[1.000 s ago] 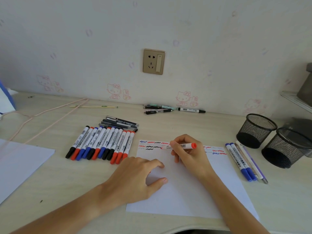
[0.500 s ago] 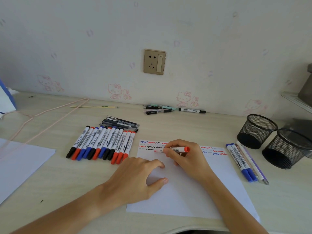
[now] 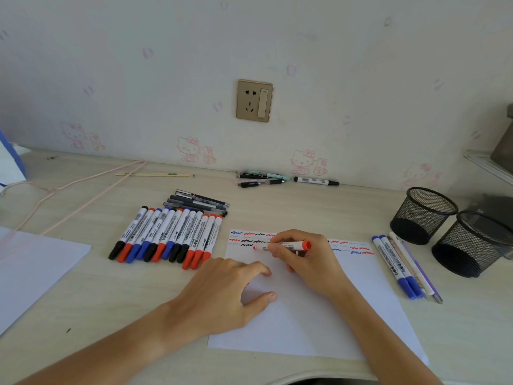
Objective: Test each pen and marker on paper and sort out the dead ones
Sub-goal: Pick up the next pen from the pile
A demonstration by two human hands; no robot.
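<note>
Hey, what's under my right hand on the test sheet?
The right hand grips a red marker over the paper. Scribble rows run beneath it; the stretch under the hand is hidden.

From my feed it's a pale wood-grain desk (image 3: 83,295) pushed up against a wall (image 3: 361,65) with whitish wallpaper, covered in faint pink cartoon cat prints (image 3: 190,149) along the bottom and little washed-out marks higher up. Smack in the middle of the wall there's a gold-coloured socket plate (image 3: 254,100) with a white rocker switch on its right half. Over on the right edge I can just make out a glass shelf (image 3: 488,165) with something grey sitting on it, can't tell what. Light is soft and even, daylight-ish, no harsh shadows on the desktop.
</note>
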